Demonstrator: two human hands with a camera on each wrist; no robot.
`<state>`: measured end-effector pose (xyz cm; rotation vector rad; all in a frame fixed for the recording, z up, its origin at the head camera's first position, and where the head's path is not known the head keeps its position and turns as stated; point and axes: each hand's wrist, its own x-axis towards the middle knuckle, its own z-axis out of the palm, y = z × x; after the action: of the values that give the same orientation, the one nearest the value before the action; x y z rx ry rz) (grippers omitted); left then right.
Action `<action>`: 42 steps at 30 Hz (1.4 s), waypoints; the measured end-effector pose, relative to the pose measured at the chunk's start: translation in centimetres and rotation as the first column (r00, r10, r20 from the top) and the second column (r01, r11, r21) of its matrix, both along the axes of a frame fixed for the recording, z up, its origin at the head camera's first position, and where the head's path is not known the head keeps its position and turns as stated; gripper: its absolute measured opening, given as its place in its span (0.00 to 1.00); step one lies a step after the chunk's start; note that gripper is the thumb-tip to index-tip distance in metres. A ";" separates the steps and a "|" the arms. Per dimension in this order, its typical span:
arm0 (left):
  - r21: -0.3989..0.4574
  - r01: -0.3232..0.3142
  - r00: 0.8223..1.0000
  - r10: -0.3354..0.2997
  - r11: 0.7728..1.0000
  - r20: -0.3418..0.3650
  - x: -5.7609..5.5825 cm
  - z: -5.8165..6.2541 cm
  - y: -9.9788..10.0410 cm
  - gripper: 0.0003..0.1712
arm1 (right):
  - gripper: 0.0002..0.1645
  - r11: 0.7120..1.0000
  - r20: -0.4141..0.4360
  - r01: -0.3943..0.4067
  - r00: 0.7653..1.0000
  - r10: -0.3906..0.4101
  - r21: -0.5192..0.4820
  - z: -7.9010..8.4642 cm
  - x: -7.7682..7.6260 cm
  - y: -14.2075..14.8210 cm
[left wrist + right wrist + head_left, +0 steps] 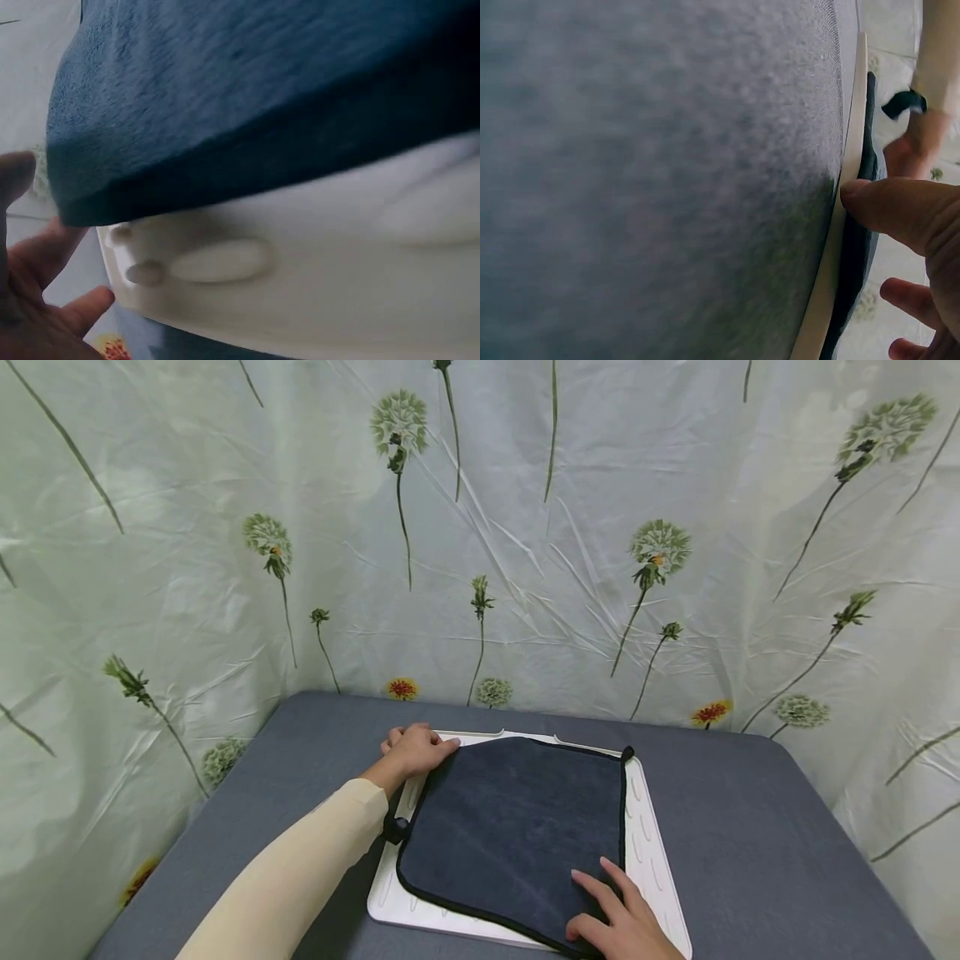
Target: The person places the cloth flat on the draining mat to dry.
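Observation:
A dark blue fleecy cloth (517,827) with a black bound edge lies over a white tray (652,843) marked with raised oval bumps. My left hand (415,750) is at the far left corner of both. In the left wrist view its fingers (56,244) are spread around the corner of the cloth (172,112), one passing behind it, while the tray (315,247) shows underneath. My right hand (626,914) is over the near right part of the cloth, fingers apart. Its thumb (885,206) overlaps the edges of the tray (855,135) and cloth in the right wrist view.
The tray rests on a grey-covered table (750,827) with rounded far corners. Behind and beside it hangs a pale curtain (562,552) printed with dandelions. A small black tab (627,753) sticks out at the cloth's far right corner. A black band (905,103) circles the left wrist.

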<state>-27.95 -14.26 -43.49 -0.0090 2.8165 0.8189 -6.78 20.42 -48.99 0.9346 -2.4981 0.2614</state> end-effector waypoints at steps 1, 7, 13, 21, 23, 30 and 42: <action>-0.010 0.013 1.000 -0.013 1.000 0.012 -0.2 0.1 0.2 0.29 | 0.21 1.000 -0.013 -0.016 1.000 0.017 0.013 0.1 -0.1 -0.2; -0.043 0.063 0.996 -0.060 0.997 0.064 -1.5 0.7 1.5 0.29 | 0.15 0.990 -0.034 -0.107 0.993 0.110 0.088 0.8 -0.7 -1.7; -0.094 0.044 0.997 -0.039 0.995 0.062 -2.2 1.0 2.8 0.27 | 0.21 0.981 0.055 -0.155 0.987 0.150 0.116 1.4 -0.9 -3.1; -0.103 0.191 0.981 -0.187 0.976 0.052 -1.6 1.3 2.6 0.19 | 0.21 0.970 0.081 -0.217 0.975 0.209 0.111 1.8 -1.7 -3.2; -0.101 0.225 0.974 -0.220 0.969 0.051 -1.3 1.3 2.6 0.15 | 0.18 0.969 0.086 -0.221 0.973 0.212 0.111 1.8 -1.8 -3.1; -0.205 0.316 0.948 -0.312 0.926 0.052 -0.3 1.5 3.4 0.10 | 0.08 0.975 0.185 -0.179 0.971 0.154 0.129 2.6 -1.7 -3.6; -0.185 0.278 0.959 -0.282 0.943 0.007 -0.2 2.4 3.3 0.10 | 0.11 0.953 0.173 -0.152 0.979 0.108 0.263 3.3 -1.3 -3.8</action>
<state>-28.14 -10.92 -41.06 0.3648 2.8095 0.4949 -8.05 16.60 -45.67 1.2372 -2.6669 0.0276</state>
